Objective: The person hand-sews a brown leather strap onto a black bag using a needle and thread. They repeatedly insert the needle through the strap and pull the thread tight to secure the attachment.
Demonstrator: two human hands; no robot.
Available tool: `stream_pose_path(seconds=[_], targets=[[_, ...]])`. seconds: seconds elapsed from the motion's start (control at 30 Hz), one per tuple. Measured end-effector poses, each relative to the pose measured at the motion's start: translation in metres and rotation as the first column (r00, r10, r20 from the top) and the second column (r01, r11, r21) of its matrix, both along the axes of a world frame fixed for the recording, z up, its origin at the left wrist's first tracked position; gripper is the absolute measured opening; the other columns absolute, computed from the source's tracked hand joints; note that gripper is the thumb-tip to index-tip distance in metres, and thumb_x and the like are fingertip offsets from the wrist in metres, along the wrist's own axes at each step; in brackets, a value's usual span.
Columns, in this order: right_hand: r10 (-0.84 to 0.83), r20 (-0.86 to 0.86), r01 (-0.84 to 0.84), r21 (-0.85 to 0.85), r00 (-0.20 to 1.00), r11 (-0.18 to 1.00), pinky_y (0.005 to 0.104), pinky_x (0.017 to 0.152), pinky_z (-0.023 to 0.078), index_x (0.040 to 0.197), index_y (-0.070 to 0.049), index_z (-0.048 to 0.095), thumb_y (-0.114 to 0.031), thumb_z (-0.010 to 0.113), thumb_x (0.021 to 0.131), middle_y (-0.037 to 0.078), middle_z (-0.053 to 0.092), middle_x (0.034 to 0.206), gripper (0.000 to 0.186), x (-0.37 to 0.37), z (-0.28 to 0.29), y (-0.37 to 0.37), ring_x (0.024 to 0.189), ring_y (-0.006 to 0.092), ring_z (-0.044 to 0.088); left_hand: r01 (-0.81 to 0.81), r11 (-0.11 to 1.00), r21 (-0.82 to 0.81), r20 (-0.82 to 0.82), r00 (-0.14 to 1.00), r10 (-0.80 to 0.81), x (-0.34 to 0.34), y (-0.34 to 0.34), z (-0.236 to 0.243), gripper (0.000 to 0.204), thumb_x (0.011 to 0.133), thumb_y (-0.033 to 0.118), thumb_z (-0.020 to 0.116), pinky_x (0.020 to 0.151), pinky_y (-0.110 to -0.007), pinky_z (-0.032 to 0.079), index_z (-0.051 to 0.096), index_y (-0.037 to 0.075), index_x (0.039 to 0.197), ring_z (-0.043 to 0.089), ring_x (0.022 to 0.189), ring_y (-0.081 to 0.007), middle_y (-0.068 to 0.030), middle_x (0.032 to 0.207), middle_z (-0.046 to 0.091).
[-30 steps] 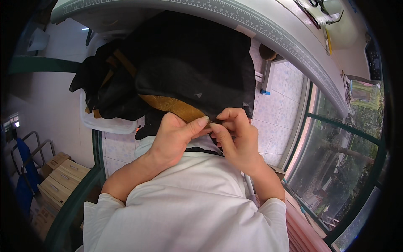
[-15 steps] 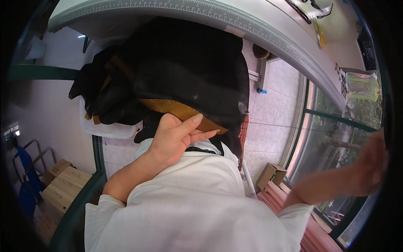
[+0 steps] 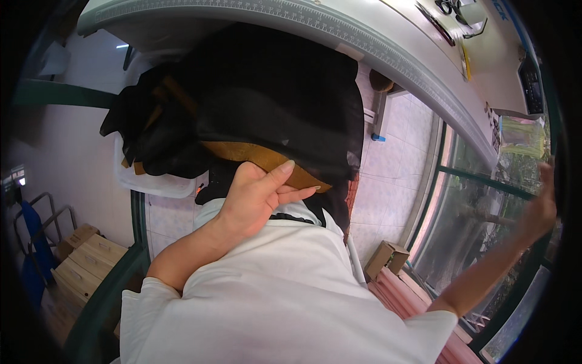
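Observation:
A large black piece of material hangs in front of me below the bench edge, with a mustard-brown strip showing along its lower fold. My left hand grips that strip, thumb on top and fingers underneath. My right hand is raised far out at the right edge of the view, away from the material; its fingers are blurred and I cannot tell what, if anything, they hold.
Bench edge with ruler markings, tools, white bin, tiled floor, cardboard box, pink rolls, green-framed windows, wooden drawers and a blue trolley.
My right hand has let go of the material and swung far out to the right, then a little upward. My left hand stays on the strip, more of which shows where the right fingers were.

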State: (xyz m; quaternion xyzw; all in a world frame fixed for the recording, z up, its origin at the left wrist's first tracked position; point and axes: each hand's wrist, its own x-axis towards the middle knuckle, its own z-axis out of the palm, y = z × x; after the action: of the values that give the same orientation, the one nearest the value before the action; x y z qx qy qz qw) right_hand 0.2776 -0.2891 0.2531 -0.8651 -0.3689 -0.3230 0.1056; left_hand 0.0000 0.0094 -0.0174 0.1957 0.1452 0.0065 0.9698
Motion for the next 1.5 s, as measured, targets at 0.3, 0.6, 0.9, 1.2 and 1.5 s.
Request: stream_pose_path(seconds=[0.3, 0.6, 0.9, 1.2, 1.5], targets=[[0.493, -0.867, -0.025, 0.493, 0.066, 0.87, 0.0199, 0.049, 0.041, 0.093, 0.003, 0.063, 0.0, 0.066, 0.093, 0.003, 0.067, 0.067, 0.004, -0.162, -0.204, 0.143, 0.056, 0.0025, 0.055, -0.008, 0.991, 0.135, -0.153, 0.988, 0.029, 0.0, 0.001, 0.023, 0.023, 0.105, 0.009, 0.052, 0.098, -0.048, 0.057, 0.065, -0.01, 0.105, 0.07, 0.103, -0.025, -0.0152, 0.108, 0.07], [0.489, -0.869, -0.017, 0.489, 0.072, 0.872, 0.0194, 0.046, 0.035, 0.093, 0.003, 0.064, -0.001, 0.066, 0.093, 0.001, 0.062, 0.062, 0.005, -0.162, -0.218, 0.145, 0.052, 0.0011, 0.049, -0.02, 0.985, 0.173, -0.155, 0.987, 0.047, 0.0, -0.002, 0.027, 0.025, 0.104, 0.01, 0.053, 0.098, -0.047, 0.058, 0.067, -0.011, 0.103, 0.07, 0.105, -0.0264, -0.0168, 0.108, 0.071], [0.494, -0.867, 0.0, 0.495, 0.072, 0.869, 0.0198, 0.047, 0.036, 0.092, 0.003, 0.064, -0.001, 0.067, 0.093, 0.001, 0.063, 0.063, 0.005, -0.163, -0.22, 0.145, 0.053, 0.0018, 0.05, -0.032, 0.984, 0.172, -0.134, 0.989, 0.056, -0.001, -0.002, 0.023, 0.024, 0.104, 0.009, 0.054, 0.095, -0.046, 0.059, 0.068, -0.01, 0.099, 0.071, 0.1, -0.0242, -0.0145, 0.102, 0.071], [0.493, -0.868, -0.012, 0.493, 0.068, 0.87, 0.0203, 0.048, 0.039, 0.093, 0.003, 0.064, -0.001, 0.067, 0.093, 0.003, 0.064, 0.065, 0.005, -0.164, -0.22, 0.146, 0.054, 0.0034, 0.054, -0.027, 0.982, 0.188, -0.183, 0.981, 0.063, 0.002, -0.001, 0.034, 0.022, 0.103, 0.009, 0.056, 0.092, -0.044, 0.06, 0.069, -0.008, 0.095, 0.071, 0.096, -0.0211, -0.0117, 0.097, 0.071], [0.498, -0.856, -0.047, 0.497, 0.137, 0.867, 0.0256, 0.051, 0.045, 0.099, 0.002, 0.058, -0.002, 0.067, 0.094, 0.007, 0.065, 0.07, 0.011, -0.171, -0.216, 0.15, 0.056, 0.0097, 0.058, -0.006, 0.969, 0.248, -0.218, 0.974, 0.062, 0.001, -0.005, 0.027, 0.02, 0.101, 0.007, 0.059, 0.089, -0.037, 0.06, 0.07, -0.009, 0.098, 0.071, 0.094, -0.0198, -0.0137, 0.099, 0.072]])
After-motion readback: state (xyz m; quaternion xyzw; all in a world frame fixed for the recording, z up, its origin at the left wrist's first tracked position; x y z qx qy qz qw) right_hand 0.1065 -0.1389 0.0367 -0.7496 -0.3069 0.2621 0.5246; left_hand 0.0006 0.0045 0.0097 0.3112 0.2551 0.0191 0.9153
